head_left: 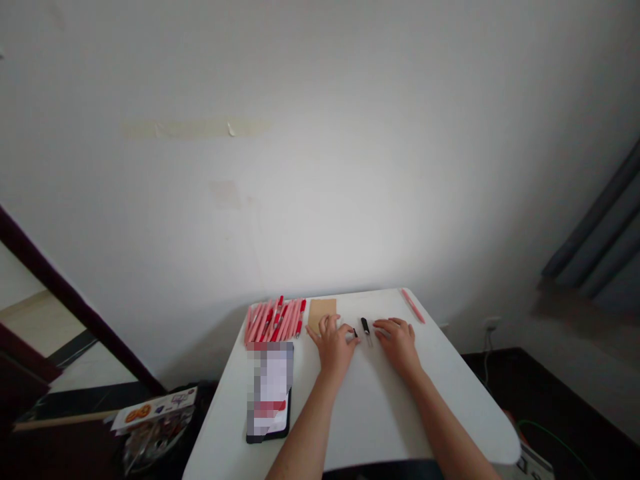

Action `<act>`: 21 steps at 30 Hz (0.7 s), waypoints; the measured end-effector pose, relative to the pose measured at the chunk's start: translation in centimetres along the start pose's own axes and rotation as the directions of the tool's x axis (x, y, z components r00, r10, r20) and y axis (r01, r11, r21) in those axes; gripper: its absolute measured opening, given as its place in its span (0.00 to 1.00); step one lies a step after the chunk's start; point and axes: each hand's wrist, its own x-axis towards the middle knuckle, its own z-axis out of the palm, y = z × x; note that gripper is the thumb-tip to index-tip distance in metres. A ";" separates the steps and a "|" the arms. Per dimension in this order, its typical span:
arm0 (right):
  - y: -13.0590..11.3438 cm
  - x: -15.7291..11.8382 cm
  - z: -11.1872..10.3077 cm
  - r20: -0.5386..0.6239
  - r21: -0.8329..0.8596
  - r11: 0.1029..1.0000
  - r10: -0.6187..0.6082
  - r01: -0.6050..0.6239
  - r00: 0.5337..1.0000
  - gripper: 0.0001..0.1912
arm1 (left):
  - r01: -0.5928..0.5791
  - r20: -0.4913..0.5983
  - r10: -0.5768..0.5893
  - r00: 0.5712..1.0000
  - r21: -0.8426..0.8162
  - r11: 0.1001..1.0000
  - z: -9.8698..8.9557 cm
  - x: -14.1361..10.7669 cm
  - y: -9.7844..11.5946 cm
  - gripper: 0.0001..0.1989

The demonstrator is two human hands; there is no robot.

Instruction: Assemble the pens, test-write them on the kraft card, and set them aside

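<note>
My left hand [334,345] is over the table with thumb and index finger pinched on a small black piece [355,332]; its other fingers are spread over a tan card [323,310]. To its right lies a short object with a black top [365,325] and a thin, clear lower part; its exact kind is too small to tell. My right hand [399,345] rests on the table just right of that object, fingers loosely spread with nothing visible in them. A row of pink and red pens [275,321] lies left of my left hand.
A phone [273,390], partly blurred out, lies on the left of the white table [367,420]. One pink pen [413,307] is near the back right edge. The wall [320,167] stands behind. A bag of items [157,433] sits on the floor at left.
</note>
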 end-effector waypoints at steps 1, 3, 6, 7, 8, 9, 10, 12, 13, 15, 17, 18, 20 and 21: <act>0.0 0.0 0.0 -0.003 -0.015 1.000 0.004 -0.004 1.000 0.14 | 0.001 -0.007 -0.001 1.000 0.000 1.000 0.0 0.0 -0.1 0.10; 0.1 0.0 0.0 -0.005 -0.043 0.999 0.006 -0.007 1.000 0.14 | 0.014 -0.017 -0.013 1.000 0.005 1.000 -0.1 0.1 -0.2 0.11; 0.1 0.0 -0.1 -0.003 -0.059 0.998 -0.001 0.001 1.000 0.13 | 0.047 -0.012 -0.046 0.999 0.014 0.999 -0.6 0.3 -0.3 0.11; 0.1 0.0 -0.1 -0.001 -0.057 0.998 -0.003 0.003 1.000 0.13 | 0.053 -0.007 -0.053 0.999 0.016 0.998 -0.8 0.4 -0.3 0.11; 0.1 0.0 -0.1 0.003 -0.054 0.999 -0.003 0.003 1.000 0.14 | 0.053 -0.002 -0.053 0.999 0.017 0.998 -1.1 0.4 -0.4 0.12; 0.1 0.1 -0.1 0.008 -0.049 0.999 -0.001 0.002 1.000 0.14 | 0.050 0.002 -0.050 0.999 0.017 0.999 -1.3 0.4 -0.5 0.12; 0.1 0.1 -0.1 0.012 -0.046 0.999 0.003 -0.003 1.000 0.14 | 0.044 0.004 -0.044 0.999 0.019 0.999 -1.5 0.3 -0.6 0.12; 0.2 0.1 0.0 0.021 -0.040 0.999 0.012 -0.011 1.000 0.14 | 0.033 0.007 -0.033 0.999 0.027 0.999 -1.9 0.1 -0.9 0.12; 0.2 0.1 0.0 0.022 -0.038 0.999 0.014 -0.013 1.000 0.14 | 0.030 0.011 -0.030 0.999 0.033 0.999 -2.1 0.0 -1.1 0.12; 0.2 0.2 0.1 0.019 -0.038 0.999 0.014 -0.014 1.000 0.14 | 0.026 0.024 -0.027 0.999 0.050 0.998 -2.4 -0.2 -1.6 0.12; 0.3 0.2 0.2 0.013 -0.045 0.999 0.008 -0.007 1.000 0.14 | 0.023 0.037 -0.025 0.999 0.067 0.998 -2.7 -0.4 -2.1 0.11; 0.3 0.1 0.2 0.009 -0.051 0.999 0.003 -0.003 1.000 0.14 | 0.022 0.042 -0.026 0.999 0.075 0.997 -2.8 -0.5 -2.3 0.10; 0.3 0.1 0.2 -0.005 -0.063 0.998 -0.007 0.007 1.000 0.14 | 0.024 0.039 -0.027 0.999 0.093 0.995 -2.9 -0.7 -2.5 0.10; 0.3 0.1 0.2 -0.013 -0.068 0.998 -0.011 0.010 1.000 0.14 | 0.024 0.032 -0.027 0.999 0.103 0.994 -2.9 -0.8 -2.5 0.10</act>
